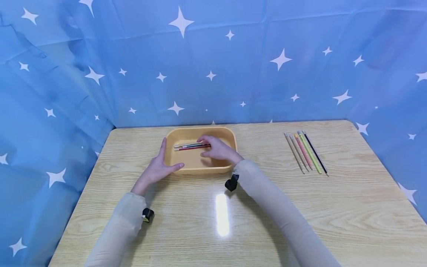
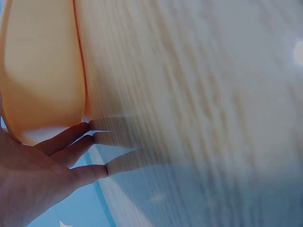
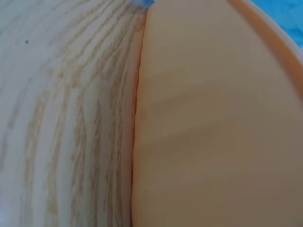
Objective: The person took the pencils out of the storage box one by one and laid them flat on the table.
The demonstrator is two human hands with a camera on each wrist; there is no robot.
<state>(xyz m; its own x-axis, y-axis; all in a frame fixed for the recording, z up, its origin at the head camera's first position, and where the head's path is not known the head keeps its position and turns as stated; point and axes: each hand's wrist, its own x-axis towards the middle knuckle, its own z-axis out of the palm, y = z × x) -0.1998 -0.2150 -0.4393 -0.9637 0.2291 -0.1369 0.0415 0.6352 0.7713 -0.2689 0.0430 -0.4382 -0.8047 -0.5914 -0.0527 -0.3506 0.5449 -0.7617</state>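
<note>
A yellow-orange plastic tray [image 1: 192, 171] sits at the back of the table, with several pencils [image 1: 191, 147] lying side by side on its floor. My left hand [image 1: 158, 168] is spread at the tray's near left corner, thumb along the front rim and fingers by the left side; the left wrist view shows those fingers [image 2: 71, 139] nearly straight beside the outer wall. My right hand [image 1: 218, 149] reaches inside over the front wall. Its fingers and thumb stand apart on either side of the pencils' right ends. The right wrist view shows only the tray's outer wall [image 3: 213, 123].
To the right, several more pencils [image 1: 307, 152] lie loosely in a row on the wooden table [image 1: 267, 207], among them a pink, a yellow-green and a black one. A blue star-patterned cloth [image 1: 207, 55] hangs behind the table and along the left side.
</note>
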